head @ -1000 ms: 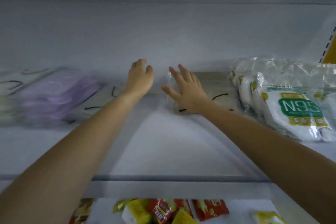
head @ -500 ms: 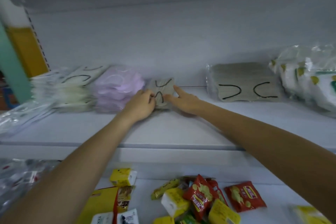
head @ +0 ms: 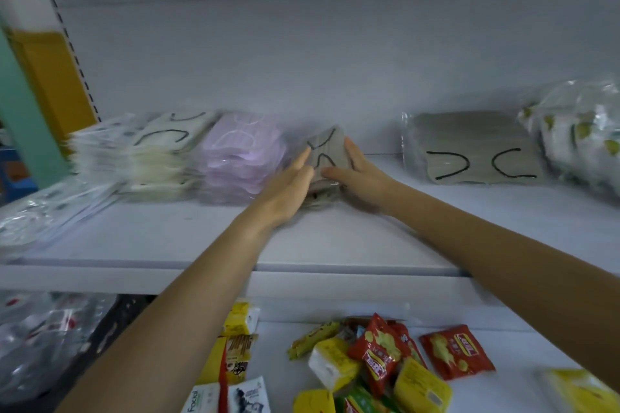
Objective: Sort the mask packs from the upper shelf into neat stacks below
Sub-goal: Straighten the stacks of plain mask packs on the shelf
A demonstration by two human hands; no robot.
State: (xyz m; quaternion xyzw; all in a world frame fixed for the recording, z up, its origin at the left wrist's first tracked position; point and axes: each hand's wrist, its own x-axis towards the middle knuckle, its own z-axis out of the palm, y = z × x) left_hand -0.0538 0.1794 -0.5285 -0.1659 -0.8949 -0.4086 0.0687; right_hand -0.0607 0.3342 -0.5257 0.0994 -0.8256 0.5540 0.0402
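A small grey mask pack [head: 327,149] with black ear loops stands tilted up on the upper shelf [head: 335,245], on top of more grey packs. My left hand [head: 290,186] grips its left edge and my right hand [head: 357,174] grips its right edge, thumbs on the front. Just left of it sit a purple mask stack [head: 241,152] and a cream mask stack [head: 164,147]. A wider grey mask pack [head: 469,147] lies flat to the right, apart from my hands.
White N95 packs [head: 580,137] fill the shelf's far right. Clear plastic packs [head: 50,214] slump at the far left beside a green and yellow upright [head: 30,94]. Below, the lower shelf [head: 523,345] holds several red and yellow snack packs [head: 379,365].
My hands left the wide grey pack on the right and went to the small grey pack beside the purple stack. Both now hold its sides and it is tipped up higher.
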